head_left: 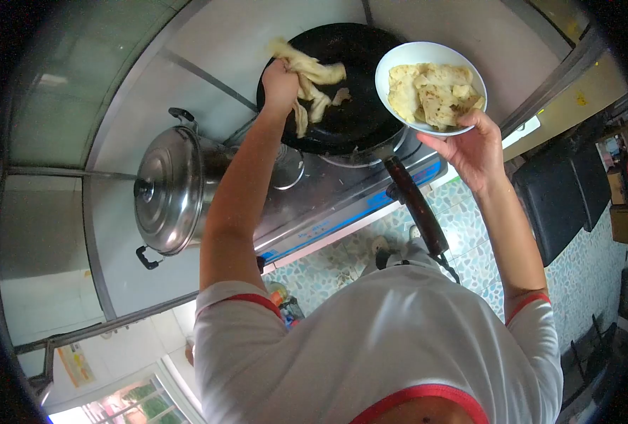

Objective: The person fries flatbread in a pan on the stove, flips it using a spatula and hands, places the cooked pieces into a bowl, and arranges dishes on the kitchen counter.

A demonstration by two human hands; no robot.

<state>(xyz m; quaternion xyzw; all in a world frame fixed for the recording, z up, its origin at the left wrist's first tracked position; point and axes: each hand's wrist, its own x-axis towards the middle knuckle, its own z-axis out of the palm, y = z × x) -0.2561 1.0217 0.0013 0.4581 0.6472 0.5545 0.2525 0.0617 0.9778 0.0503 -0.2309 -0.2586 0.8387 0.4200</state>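
Observation:
Over the left part of a black wok, my left hand is closed on several pale, floppy strips of flatbread, some hanging down toward the wok's surface. A small piece lies in the wok near them. My right hand holds a white bowl by its lower right rim, at the wok's right side. Folded yellowish flatbread pieces with brown spots fill much of the bowl.
A lidded steel pot stands left of the wok on the stove. The wok's dark handle points toward my body. Grey wall panels rise behind the stove. A black bin-like object is at the right, on the tiled floor.

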